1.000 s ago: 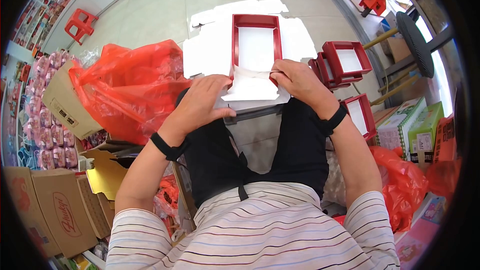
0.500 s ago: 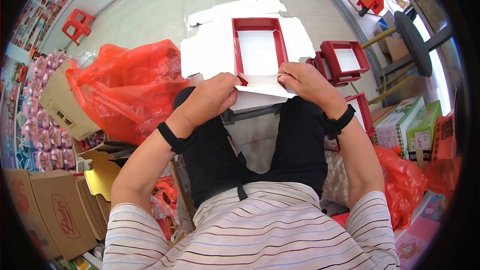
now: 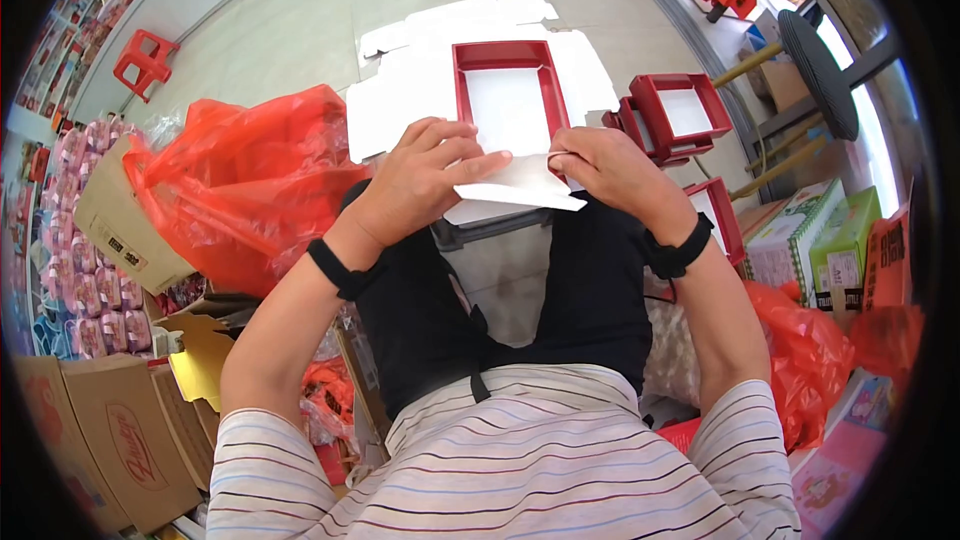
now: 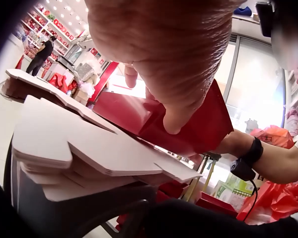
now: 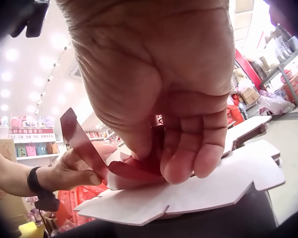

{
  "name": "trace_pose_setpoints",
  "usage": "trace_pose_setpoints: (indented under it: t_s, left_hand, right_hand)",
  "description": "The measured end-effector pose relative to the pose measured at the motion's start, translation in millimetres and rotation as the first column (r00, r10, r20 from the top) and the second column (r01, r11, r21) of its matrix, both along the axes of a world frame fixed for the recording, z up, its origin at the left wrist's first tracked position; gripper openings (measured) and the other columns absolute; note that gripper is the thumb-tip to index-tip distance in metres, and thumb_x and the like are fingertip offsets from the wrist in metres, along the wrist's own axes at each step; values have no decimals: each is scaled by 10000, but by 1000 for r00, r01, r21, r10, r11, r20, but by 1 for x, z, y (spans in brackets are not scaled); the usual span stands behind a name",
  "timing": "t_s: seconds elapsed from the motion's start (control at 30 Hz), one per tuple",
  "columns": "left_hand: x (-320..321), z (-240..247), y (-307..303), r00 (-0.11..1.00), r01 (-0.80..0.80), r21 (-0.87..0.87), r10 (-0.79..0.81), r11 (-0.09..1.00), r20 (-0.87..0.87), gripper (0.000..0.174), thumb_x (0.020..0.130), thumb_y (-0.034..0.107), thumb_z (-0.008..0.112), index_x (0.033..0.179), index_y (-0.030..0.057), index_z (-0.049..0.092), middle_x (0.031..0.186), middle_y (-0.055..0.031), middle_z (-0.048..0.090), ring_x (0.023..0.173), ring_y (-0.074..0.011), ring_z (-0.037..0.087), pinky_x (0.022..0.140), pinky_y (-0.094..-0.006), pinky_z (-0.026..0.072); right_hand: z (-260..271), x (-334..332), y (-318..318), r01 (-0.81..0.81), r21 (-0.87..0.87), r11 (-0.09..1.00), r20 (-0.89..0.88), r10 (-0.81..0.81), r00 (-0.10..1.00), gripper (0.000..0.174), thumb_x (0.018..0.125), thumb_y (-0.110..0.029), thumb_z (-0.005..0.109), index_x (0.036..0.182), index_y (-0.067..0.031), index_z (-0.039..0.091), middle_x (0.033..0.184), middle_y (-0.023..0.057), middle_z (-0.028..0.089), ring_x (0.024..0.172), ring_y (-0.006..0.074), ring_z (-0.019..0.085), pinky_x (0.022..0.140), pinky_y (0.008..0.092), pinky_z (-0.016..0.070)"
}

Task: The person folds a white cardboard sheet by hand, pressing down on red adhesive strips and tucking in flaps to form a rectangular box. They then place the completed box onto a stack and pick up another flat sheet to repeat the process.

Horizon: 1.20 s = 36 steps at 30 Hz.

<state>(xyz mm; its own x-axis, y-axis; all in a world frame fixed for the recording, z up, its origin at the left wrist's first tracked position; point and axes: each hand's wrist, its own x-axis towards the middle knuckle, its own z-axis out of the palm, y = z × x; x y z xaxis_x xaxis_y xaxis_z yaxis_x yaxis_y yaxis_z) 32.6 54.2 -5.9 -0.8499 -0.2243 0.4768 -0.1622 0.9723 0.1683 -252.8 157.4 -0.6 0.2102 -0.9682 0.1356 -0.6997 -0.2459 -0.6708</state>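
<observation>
A red cardboard box (image 3: 503,54) with a white inside lies partly folded before me, its near flap (image 3: 520,197) sticking out towards my lap. Under it are flat white cardboard blanks (image 3: 385,115), stacked several deep in the left wrist view. My right hand (image 3: 612,166) pinches the box's near right corner, fingers curled in. At the near left side is my left hand (image 3: 410,180), its fingers extended over the wall and flap. In the left wrist view the thumb (image 4: 176,119) of that hand lies against the red outer face.
More red boxes (image 3: 685,105) stand to the right, beside a round stool (image 3: 815,75). A large red plastic bag (image 3: 250,180) fills the left side, with brown cartons (image 3: 125,440) nearer me. Green-and-white cartons (image 3: 840,250) sit at the right.
My left hand has let go of the near left corner and its fingers have straightened. The near flap has tilted up, and my right hand keeps its pinch at the right corner.
</observation>
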Motion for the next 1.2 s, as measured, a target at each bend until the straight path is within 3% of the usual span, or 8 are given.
trace_pose_setpoints:
  t_s: [0.1, 0.17, 0.4, 0.6, 0.7, 0.93, 1.1, 1.2]
  left_hand:
    - [0, -7, 7, 1000, -11, 44, 11, 999, -4, 684, 741, -33, 812, 1369, 224, 724, 1134, -6, 697, 1228, -257, 620, 1055, -421, 484]
    - [-1, -12, 5, 1000, -21, 55, 21, 998, -10, 670, 749, -28, 812, 1366, 222, 729, 1125, -7, 695, 1215, -255, 624, 1042, -417, 487]
    - [-1, -8, 6, 999, -32, 108, 33, 994, -11, 651, 772, 1, 823, 1376, 223, 727, 1112, -16, 700, 1207, -262, 628, 1035, -407, 493]
    - [0, -8, 1, 999, -38, 166, 40, 985, -6, 664, 774, -18, 827, 1382, 226, 723, 1122, -19, 706, 1213, -275, 626, 1047, -411, 493]
    - [1, -9, 0, 999, -35, 173, 36, 984, 0, 653, 781, -29, 824, 1374, 228, 730, 1126, -22, 707, 1215, -281, 625, 1049, -412, 493]
    - [-3, -15, -1, 998, -42, 197, 51, 980, -43, 619, 790, -56, 812, 1335, 234, 763, 1120, -36, 697, 1200, -286, 618, 1037, -398, 502]
    - [-7, -24, -1, 990, -12, 324, 58, 946, -130, 493, 837, -30, 801, 1285, 173, 779, 1122, -59, 670, 1149, -284, 600, 1006, -382, 508]
    - [-9, -26, -2, 987, -30, 352, 83, 936, -136, 377, 871, 6, 800, 1229, 121, 780, 1138, -67, 672, 1153, -283, 598, 999, -381, 508]
  right_hand:
    - [-5, 4, 8, 2, 14, 1000, -3, -2, 1000, 137, 1003, -113, 639, 1021, 16, 681, 888, 185, 684, 844, 373, 669, 788, 427, 533]
    - [-14, 2, 8, 3, -18, 1000, -6, -3, 1000, 134, 975, -89, 662, 1072, 3, 676, 918, 176, 684, 859, 371, 671, 801, 428, 540]
    - [0, 7, 26, -45, -97, 994, -139, 31, 990, 368, 836, -12, 769, 1180, -40, 641, 1032, 147, 676, 947, 355, 696, 817, 421, 567]
    - [-12, 6, 17, -5, -134, 991, -63, -4, 998, 300, 860, -85, 786, 1125, -82, 645, 982, 122, 653, 912, 370, 688, 783, 460, 558]
    - [-10, 9, 17, 32, -77, 997, -67, -37, 997, 282, 893, -54, 789, 1149, -82, 674, 1025, 127, 676, 921, 343, 705, 791, 421, 560]
    - [-19, 10, 8, 103, -53, 993, 30, -101, 994, 135, 906, -18, 763, 1021, -74, 719, 924, 124, 657, 853, 323, 674, 766, 389, 524]
    - [-14, 12, 8, 101, -77, 992, 6, -100, 995, 109, 952, -85, 764, 1041, -46, 716, 916, 131, 675, 845, 297, 671, 770, 372, 524]
    - [-6, 23, 10, 233, 32, 972, 191, -235, 953, 200, 999, -164, 760, 1075, 7, 691, 946, 156, 701, 855, 246, 670, 782, 365, 527]
